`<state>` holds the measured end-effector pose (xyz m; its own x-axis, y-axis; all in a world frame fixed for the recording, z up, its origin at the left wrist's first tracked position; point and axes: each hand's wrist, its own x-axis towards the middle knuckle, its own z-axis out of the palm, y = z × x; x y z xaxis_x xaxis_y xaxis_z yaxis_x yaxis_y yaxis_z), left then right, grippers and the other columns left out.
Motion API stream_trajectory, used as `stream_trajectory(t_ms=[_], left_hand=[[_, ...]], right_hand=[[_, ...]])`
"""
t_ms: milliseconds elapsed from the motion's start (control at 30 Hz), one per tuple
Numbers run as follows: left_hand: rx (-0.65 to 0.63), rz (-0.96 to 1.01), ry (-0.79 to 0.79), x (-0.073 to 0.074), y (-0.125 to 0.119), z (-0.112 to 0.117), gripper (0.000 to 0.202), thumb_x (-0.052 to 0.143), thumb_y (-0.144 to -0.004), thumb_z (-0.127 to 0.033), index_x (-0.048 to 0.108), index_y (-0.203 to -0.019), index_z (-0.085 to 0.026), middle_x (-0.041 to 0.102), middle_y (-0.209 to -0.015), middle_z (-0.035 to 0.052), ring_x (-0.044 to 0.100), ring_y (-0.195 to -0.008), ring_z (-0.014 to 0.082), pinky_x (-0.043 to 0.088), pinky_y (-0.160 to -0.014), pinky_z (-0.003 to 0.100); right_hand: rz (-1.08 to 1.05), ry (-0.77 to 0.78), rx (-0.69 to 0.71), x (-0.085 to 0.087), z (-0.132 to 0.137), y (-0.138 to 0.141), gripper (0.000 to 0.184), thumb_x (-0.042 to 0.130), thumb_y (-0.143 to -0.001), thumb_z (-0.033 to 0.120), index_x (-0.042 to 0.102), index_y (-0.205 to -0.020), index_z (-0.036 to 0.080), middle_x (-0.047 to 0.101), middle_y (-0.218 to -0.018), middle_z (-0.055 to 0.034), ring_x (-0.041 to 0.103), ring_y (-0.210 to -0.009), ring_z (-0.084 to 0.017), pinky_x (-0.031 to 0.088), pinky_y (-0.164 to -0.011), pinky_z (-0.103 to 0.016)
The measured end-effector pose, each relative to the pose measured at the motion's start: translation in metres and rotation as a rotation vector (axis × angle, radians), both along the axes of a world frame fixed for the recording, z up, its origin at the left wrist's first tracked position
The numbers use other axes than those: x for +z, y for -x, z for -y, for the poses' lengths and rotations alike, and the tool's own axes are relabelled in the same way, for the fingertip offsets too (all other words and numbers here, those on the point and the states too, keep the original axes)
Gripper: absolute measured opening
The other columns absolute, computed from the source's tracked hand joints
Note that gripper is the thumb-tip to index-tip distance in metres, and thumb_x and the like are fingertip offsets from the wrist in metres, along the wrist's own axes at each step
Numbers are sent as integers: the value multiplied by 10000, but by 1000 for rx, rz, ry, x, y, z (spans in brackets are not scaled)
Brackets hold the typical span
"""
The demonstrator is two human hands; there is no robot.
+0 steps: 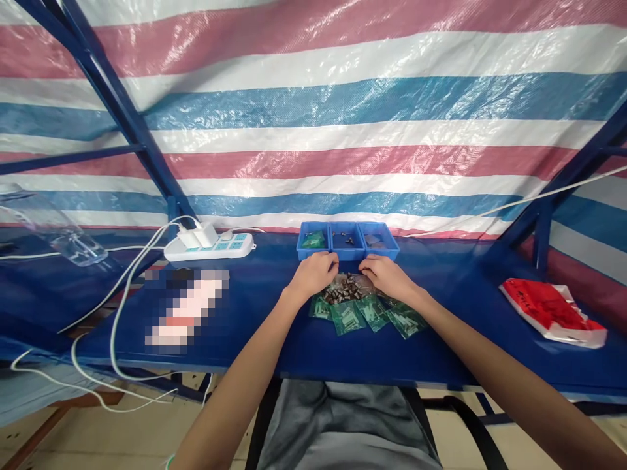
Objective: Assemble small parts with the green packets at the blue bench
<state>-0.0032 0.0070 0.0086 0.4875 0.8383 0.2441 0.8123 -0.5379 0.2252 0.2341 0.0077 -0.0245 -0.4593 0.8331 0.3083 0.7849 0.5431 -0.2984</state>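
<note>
My left hand [313, 274] and my right hand [386, 275] rest side by side on the blue table [274, 339], fingers curled, just in front of a row of small blue bins [347, 240]. Between and under the hands lies a clear bag of small dark metal parts [345, 288]. Both hands seem to pinch the bag's upper edge, though the fingertips are too small to see well. Several small green bags of components [372, 314] lie fanned out on the table just nearer to me than the hands.
A white power strip [210, 247] with plugged chargers and trailing white cables sits at the back left. A blurred pink object [186, 307] lies left of my arms. A red and white plastic bag [551, 310] lies at the right. Blue frame posts and a striped tarp stand behind.
</note>
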Motion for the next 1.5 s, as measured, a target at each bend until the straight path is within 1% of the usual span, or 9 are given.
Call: stream_trajectory(t_ms=[100, 200, 467, 567, 700, 833, 1067, 1300, 1500], left_hand=[[-22, 12, 4, 1, -1, 0, 216, 457, -980, -271, 669, -975, -226, 674, -951, 51, 633, -807, 196, 396, -611, 259], [-53, 25, 7, 1, -2, 0, 220, 475, -981, -306, 682, -999, -235, 675, -939, 47, 637, -818, 199, 408, -623, 262], [-212, -27, 6, -7, -8, 2, 275, 474, -1006, -401, 692, -1068, -245, 653, -1012, 49, 645, -884, 192, 441, -660, 259], [-216, -26, -18, -6, -9, 3, 283, 478, -1009, -424, 679, -1085, -240, 640, -1004, 51, 636, -856, 188, 433, -638, 262], [-205, 6, -42, -5, -10, 3, 288, 491, -1009, -445, 666, -1101, -235, 641, -1013, 48, 636, -862, 185, 441, -659, 272], [-202, 19, -60, -7, -11, 1, 278, 509, -1007, -453, 661, -1066, -228, 645, -1013, 47, 637, -898, 192, 432, -671, 265], [-199, 19, -78, -9, -10, 0, 321, 464, -1029, -474, 660, -1049, -220, 641, -977, 43, 626, -865, 186, 405, -651, 265], [-190, 42, -79, -6, -10, 0, 252, 502, -1016, -418, 652, -973, -220, 645, -962, 36, 624, -872, 185, 394, -663, 262], [-196, 12, -93, -7, -13, 1, 225, 542, -999, -402, 641, -926, -213, 638, -937, 32, 620, -886, 187, 389, -663, 265]], right_hand=[[-111, -31, 3, 0, -1, 0, 267, 482, -987, 134, 738, -1054, 165, 709, -1042, -116, 674, -956, -240, 504, -823, -335], [-210, -26, -4, -1, 1, 3, 276, 487, -983, 143, 739, -1090, 171, 715, -1028, -113, 681, -894, -231, 511, -805, -351], [-348, -53, -11, 6, 8, 6, 194, 541, -945, 201, 734, -964, 199, 742, -958, -79, 682, -836, -222, 506, -759, -338], [-422, -12, -34, 10, 9, 6, 127, 602, -920, 260, 712, -897, 201, 754, -882, -60, 686, -790, -216, 501, -735, -328], [-483, 55, -33, 8, 11, 11, 195, 633, -910, 371, 672, -808, 210, 729, -798, -33, 646, -717, -197, 472, -679, -313], [-572, 110, -20, 4, 11, 15, 242, 650, -893, 433, 662, -798, 211, 703, -767, -27, 611, -690, -188, 461, -650, -306], [-697, 183, -2, 4, 9, 13, 180, 678, -857, 387, 653, -869, 209, 725, -827, -42, 682, -780, -218, 516, -726, -340], [-696, 237, 1, 3, 17, 21, 140, 576, -913, 338, 589, -998, 227, 755, -885, -42, 735, -840, -233, 539, -775, -361], [-605, 177, 0, 8, 24, 27, 124, 528, -949, 313, 595, -1002, 223, 745, -810, -11, 693, -731, -196, 488, -689, -295]])
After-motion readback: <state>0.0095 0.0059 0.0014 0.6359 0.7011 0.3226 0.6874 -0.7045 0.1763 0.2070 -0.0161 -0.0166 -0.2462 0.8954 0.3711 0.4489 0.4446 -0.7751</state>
